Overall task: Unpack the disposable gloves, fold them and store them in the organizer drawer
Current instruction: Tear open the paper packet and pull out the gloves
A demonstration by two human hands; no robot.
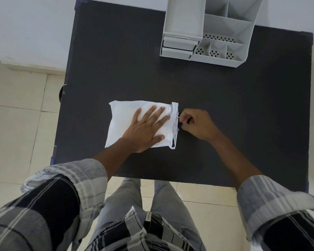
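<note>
A white plastic packet of gloves (123, 120) lies flat in the middle of the black table (116, 69). My left hand (147, 127) presses flat on top of it, fingers spread. My right hand (196, 124) is at the packet's right end, with fingers pinched on the torn edge of its flap (175, 113). The grey organizer (207, 29) stands at the far right of the table. Its two small drawers (179, 47) sit at its front left and look closed. No glove shows outside the packet.
The organizer has several open compartments with perforated floors (217, 51). The table's near edge is just before my legs. Tiled floor (16, 115) lies to the left, and a white wall is behind the table.
</note>
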